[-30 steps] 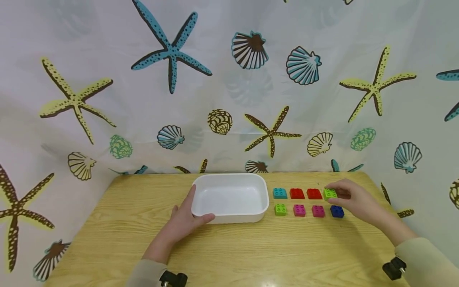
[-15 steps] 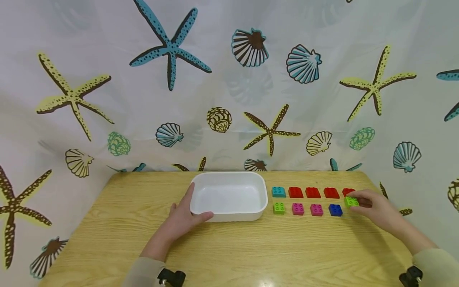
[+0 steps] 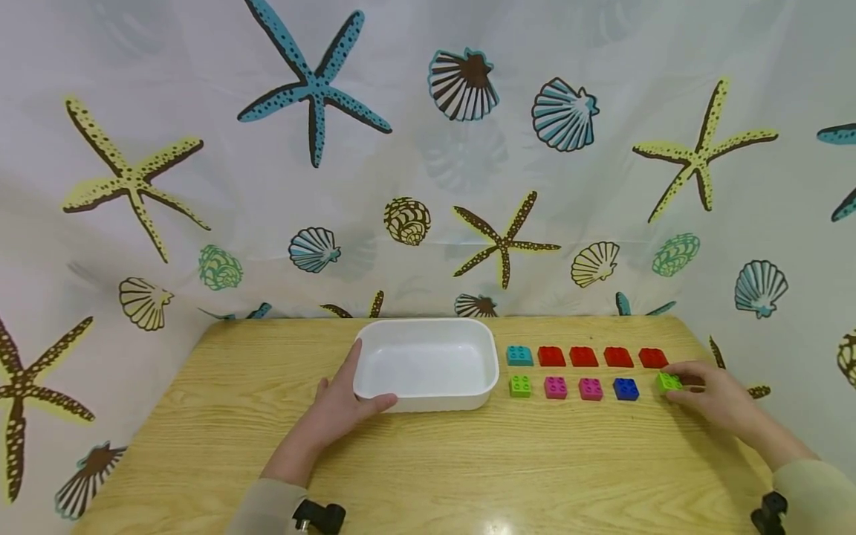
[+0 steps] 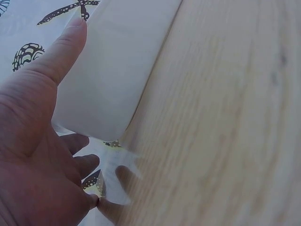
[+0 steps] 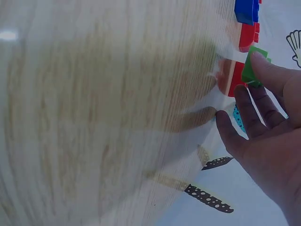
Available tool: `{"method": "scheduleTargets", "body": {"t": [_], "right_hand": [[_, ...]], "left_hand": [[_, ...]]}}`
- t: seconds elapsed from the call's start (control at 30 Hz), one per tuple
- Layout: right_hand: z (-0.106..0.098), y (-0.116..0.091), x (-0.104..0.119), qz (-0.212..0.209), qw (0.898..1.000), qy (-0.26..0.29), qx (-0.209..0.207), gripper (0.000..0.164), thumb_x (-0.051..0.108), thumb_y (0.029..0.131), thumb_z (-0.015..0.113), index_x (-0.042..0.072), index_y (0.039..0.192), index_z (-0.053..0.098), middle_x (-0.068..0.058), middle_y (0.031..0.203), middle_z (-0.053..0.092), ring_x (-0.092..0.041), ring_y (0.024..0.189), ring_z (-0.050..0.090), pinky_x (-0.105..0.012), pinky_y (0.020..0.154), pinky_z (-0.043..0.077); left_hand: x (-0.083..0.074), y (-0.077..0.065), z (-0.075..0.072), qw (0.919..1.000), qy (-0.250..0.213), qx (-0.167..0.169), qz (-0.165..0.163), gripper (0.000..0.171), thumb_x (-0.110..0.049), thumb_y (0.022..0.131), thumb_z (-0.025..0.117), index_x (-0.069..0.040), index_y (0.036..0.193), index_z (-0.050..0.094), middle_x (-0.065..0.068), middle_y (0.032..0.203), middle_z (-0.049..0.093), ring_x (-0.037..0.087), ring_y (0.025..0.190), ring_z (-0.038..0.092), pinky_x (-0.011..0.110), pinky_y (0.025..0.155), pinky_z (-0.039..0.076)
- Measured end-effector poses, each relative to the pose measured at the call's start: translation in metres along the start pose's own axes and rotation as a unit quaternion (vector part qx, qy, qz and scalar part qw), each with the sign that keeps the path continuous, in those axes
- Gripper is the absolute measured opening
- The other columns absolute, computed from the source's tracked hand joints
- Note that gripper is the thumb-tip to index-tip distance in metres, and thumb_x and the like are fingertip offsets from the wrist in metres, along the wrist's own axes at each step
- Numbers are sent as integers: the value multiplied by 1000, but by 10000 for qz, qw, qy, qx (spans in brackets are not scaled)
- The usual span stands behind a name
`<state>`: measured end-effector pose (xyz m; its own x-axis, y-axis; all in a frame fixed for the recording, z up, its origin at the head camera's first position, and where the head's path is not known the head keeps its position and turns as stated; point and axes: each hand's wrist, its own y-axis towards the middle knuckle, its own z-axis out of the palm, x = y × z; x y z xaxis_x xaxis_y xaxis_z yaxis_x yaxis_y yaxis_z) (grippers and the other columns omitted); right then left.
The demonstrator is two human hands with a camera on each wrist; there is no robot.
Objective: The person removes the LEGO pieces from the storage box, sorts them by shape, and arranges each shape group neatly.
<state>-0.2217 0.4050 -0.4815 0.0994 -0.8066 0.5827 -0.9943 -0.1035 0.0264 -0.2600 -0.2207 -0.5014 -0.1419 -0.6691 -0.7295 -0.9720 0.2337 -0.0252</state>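
My right hand [image 3: 721,400] pinches a lime green toy brick [image 3: 669,383] at the right end of the front row of bricks, close over the table. In the right wrist view, the thumb lies on the near side of the green brick [image 5: 254,66], and the other fingers spread below it. My left hand [image 3: 339,403] rests against the left front corner of a white rectangular tub [image 3: 428,406], thumb along the front rim, index finger along the left side. The left wrist view shows that thumb straight against the tub wall [image 4: 110,66].
Behind is a row with a teal brick [image 3: 519,356] and several red bricks [image 3: 584,357]. In front stand another lime green brick [image 3: 520,386], two pink bricks [image 3: 556,388] and a dark blue brick [image 3: 626,389]. A shell-patterned curtain [image 3: 428,163] surrounds the wooden table [image 3: 495,461].
My right hand has carried the lime green brick from the back row rightward and forward to the front row's end, uncovering the rightmost red brick. The left hand stays at the tub.
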Motion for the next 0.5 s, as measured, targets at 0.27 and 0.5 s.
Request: {"method": "scheduleTargets", "body": {"t": [0.27, 0.5], "right_hand": [[2, 4, -5, -98, 9998, -104, 135, 40, 8, 100, 82, -9, 134, 70, -32, 134, 68, -45, 115, 68, -59, 97, 59], [5, 4, -8, -73, 9996, -261, 81, 40, 9, 98, 85, -6, 133, 73, -27, 130, 71, -33, 106, 67, -35, 82, 56]], "left_hand": [[-1, -1, -1, 10000, -13, 9, 7, 132, -63, 95, 82, -8, 177, -7, 23, 182, 11, 51, 163, 23, 75, 127, -9], [-2, 0, -1, 10000, -24, 38, -3, 131, -61, 95, 82, -9, 177, -6, 23, 182, 12, 51, 162, 26, 75, 127, -9]]}}
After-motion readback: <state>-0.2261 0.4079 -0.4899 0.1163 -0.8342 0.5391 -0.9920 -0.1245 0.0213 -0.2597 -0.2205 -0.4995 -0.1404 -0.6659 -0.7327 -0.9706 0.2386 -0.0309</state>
